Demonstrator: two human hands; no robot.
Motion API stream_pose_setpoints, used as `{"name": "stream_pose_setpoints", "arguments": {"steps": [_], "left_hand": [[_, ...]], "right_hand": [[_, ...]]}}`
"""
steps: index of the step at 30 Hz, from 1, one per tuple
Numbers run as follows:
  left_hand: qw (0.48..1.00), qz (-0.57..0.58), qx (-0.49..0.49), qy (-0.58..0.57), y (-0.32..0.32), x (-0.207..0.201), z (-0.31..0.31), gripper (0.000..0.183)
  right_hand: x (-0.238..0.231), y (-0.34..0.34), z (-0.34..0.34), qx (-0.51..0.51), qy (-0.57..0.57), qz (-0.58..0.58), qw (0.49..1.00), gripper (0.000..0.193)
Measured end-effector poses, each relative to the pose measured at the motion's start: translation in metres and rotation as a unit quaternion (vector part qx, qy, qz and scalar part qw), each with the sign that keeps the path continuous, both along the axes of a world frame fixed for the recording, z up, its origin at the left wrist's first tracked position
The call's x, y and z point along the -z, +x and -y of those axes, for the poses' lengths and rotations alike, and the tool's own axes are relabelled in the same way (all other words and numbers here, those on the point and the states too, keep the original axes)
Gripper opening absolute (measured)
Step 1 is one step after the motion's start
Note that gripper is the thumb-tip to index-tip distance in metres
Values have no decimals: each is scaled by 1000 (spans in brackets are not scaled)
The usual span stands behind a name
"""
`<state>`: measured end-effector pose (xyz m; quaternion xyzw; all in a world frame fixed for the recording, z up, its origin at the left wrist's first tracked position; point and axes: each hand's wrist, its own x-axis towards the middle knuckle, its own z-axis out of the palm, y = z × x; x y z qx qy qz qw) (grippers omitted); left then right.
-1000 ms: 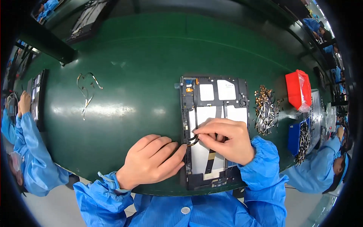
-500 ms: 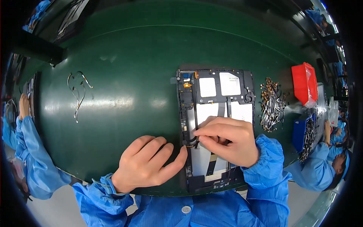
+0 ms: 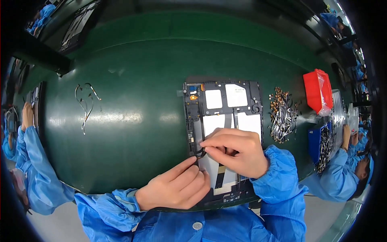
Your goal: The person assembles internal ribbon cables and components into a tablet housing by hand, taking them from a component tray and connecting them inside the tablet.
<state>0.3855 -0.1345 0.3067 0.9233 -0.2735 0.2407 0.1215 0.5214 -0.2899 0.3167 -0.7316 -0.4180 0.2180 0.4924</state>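
An opened tablet-like device point(image 3: 221, 111) lies on the green bench in front of me, its black frame and white battery panels exposed. Over its left half, my right hand point(image 3: 238, 151) pinches a thin black cable point(image 3: 200, 153) between thumb and forefinger. My left hand point(image 3: 175, 186) rests at the device's lower left edge. Its forefinger is stretched out, with the tip at the cable's lower end, while the other fingers curl in over the frame. The left thumb is hidden, and the cable's tip is too small to make out.
To the device's right lies a pile of short cables with coppery ends point(image 3: 283, 119). Beyond it stand a red bin point(image 3: 316, 90) and a blue bin point(image 3: 316, 141) of cables. A few loose cables point(image 3: 85, 107) lie at left. Co-workers' hands point(image 3: 27, 116) show at both sides.
My left hand has shifted right and its spread fingers have curled, leaving the forefinger straight. My right hand keeps its pinch on the cable. The whole view has shifted slightly.
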Motion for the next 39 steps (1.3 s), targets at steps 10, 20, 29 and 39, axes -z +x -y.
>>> {"name": "stream_pose_setpoints", "arguments": {"steps": [10, 20, 29, 39], "left_hand": [[995, -44, -89, -2, -3, 3, 10, 15], [992, -69, -98, 31, 0, 0, 6, 29], [991, -77, -104, 36, -2, -1, 8, 36], [991, -82, -103, 31, 0, 1, 10, 39]], "right_hand": [[-4, -1, -7, 73, -23, 20, 997, 19], [-1, -3, -5, 81, -33, 39, 995, 13], [-2, -5, -9, 104, -44, 60, 992, 16], [5, 2, -12, 128, -18, -17, 991, 14]]}}
